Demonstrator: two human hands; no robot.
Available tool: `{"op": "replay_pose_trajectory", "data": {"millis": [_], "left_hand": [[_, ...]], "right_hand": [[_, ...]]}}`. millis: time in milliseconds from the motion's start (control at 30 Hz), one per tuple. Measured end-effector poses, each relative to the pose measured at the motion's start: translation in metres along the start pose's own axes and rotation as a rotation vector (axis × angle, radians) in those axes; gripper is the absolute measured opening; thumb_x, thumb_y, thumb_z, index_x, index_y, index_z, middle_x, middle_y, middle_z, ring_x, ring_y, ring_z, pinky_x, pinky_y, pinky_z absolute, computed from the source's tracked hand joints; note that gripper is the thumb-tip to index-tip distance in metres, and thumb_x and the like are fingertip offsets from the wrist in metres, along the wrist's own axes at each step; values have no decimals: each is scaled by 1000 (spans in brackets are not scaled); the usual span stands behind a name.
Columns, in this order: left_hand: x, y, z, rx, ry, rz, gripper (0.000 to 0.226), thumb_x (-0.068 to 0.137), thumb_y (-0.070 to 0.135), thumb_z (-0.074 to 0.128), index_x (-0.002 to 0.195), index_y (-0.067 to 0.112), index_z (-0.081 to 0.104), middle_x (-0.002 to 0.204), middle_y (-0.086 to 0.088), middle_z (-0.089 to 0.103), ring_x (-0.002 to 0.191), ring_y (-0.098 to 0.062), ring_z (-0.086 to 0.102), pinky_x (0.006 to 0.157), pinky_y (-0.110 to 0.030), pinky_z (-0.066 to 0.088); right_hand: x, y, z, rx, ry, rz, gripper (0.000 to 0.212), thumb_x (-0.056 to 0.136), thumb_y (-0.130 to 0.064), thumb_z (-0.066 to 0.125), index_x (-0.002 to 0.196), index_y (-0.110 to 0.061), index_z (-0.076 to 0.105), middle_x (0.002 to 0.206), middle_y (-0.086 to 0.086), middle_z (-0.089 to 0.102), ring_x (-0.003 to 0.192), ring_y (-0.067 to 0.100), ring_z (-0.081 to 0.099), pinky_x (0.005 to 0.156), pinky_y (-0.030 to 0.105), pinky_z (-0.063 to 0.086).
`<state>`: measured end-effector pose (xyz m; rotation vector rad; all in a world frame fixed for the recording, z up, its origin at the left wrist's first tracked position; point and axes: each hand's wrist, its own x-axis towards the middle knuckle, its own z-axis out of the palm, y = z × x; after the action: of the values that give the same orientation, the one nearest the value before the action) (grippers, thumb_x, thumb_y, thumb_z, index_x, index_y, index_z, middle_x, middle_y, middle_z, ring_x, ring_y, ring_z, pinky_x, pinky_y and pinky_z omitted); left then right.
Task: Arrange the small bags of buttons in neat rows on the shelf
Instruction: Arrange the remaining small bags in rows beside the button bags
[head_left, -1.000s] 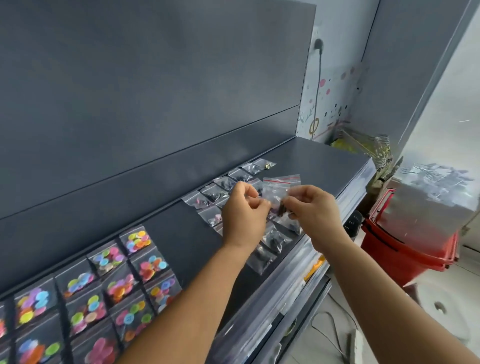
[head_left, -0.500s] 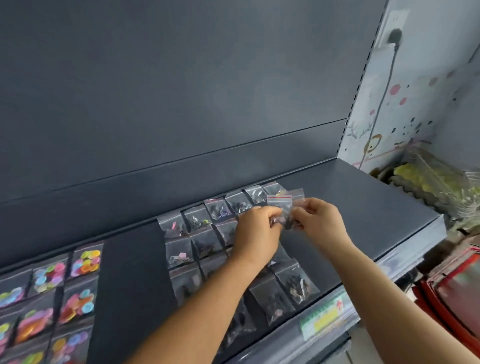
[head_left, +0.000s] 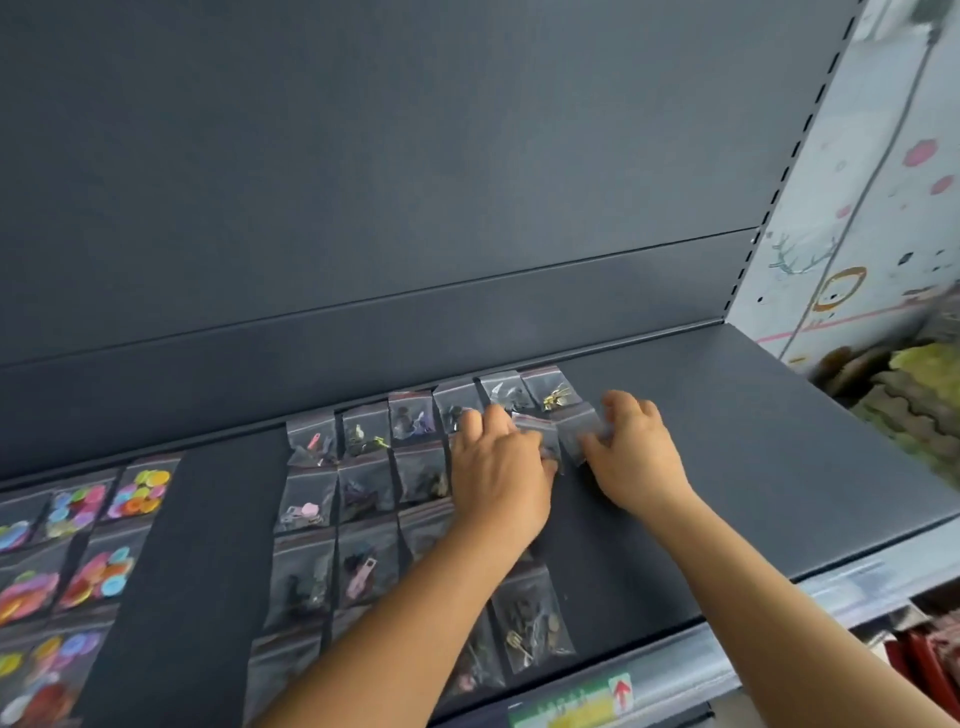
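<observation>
Your dark shelf (head_left: 727, 467) carries rows of clear bags (head_left: 363, 499) of small dark trinkets, bright buttons in bags (head_left: 98, 571) toward its left edge. Both hands have dropped from mid-air: left hand (head_left: 498, 478) and right hand (head_left: 631, 457) pinch two small bags (head_left: 563, 431) near the back edge.

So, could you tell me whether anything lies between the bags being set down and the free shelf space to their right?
Nothing visible does. Both hands, left and right, are on the two small bags in the second row, below the gold-piece bag. The dark shelf to the right is bare up to its edge.
</observation>
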<state>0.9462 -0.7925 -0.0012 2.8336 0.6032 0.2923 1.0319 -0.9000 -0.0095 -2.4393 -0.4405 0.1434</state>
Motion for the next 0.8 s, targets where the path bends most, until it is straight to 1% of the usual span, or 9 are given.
{"op": "replay_pose_trajectory", "data": {"millis": [67,133,200,267,367,500,567,700,800], "left_hand": [[-2,0,-2,-4,-36,103,31,95,30,48,123,19,59,132,2,44,122,-24,31,105,-33,29],[-7,1,-2,-11,-132,190,40,98,22,43,136,14,47,147,0,35,135,-23,25,112,-36,25],[-12,1,-1,0,-221,201,47,100,18,38,146,11,33,154,-2,27,142,-20,19,116,-37,19],[-16,2,0,14,-271,176,52,101,17,35,150,11,19,158,-3,16,145,-19,13,117,-35,12],[-18,3,-2,31,-299,151,56,101,17,33,152,13,10,160,-3,7,147,-19,6,118,-34,5],[-19,5,-4,24,-335,135,57,103,21,32,152,15,5,161,-3,1,147,-18,2,118,-34,1],[-19,5,-4,25,-335,141,57,103,22,32,152,15,5,161,-3,1,147,-18,2,118,-34,1],[-20,4,-6,32,-329,137,58,103,24,33,152,15,5,161,-3,0,147,-18,1,118,-34,0],[-23,3,-6,43,-321,150,58,103,23,34,152,15,5,161,-2,-1,147,-18,0,118,-35,-1]], "right_hand": [[-4,5,-5,-71,9,-102,42,91,-16,52,132,-15,46,131,10,43,119,31,43,88,36,41],[-9,12,-8,-116,-12,-258,33,90,-9,51,121,-15,59,126,7,49,115,30,46,85,35,44],[-11,18,-10,-185,-70,-379,29,89,-4,47,108,-14,67,119,3,56,107,30,51,84,40,48],[-13,21,-11,-260,-126,-440,31,91,-5,43,110,-15,66,122,-1,56,107,28,51,86,38,48],[-15,21,-11,-338,-155,-471,35,96,-10,40,125,-16,59,133,-5,50,118,23,46,93,28,41],[-16,18,-9,-375,-163,-487,35,97,-17,40,129,-17,54,138,-5,47,122,24,43,98,35,42],[-18,16,-8,-408,-187,-485,37,98,-19,39,133,-17,50,141,-6,44,125,23,40,101,35,40],[-25,14,-9,-385,-192,-435,43,100,-20,34,143,-17,35,151,-4,33,140,17,26,110,26,26],[-27,14,-10,-357,-198,-420,45,101,-16,30,146,-17,31,153,-3,30,144,13,20,112,20,19]]}}
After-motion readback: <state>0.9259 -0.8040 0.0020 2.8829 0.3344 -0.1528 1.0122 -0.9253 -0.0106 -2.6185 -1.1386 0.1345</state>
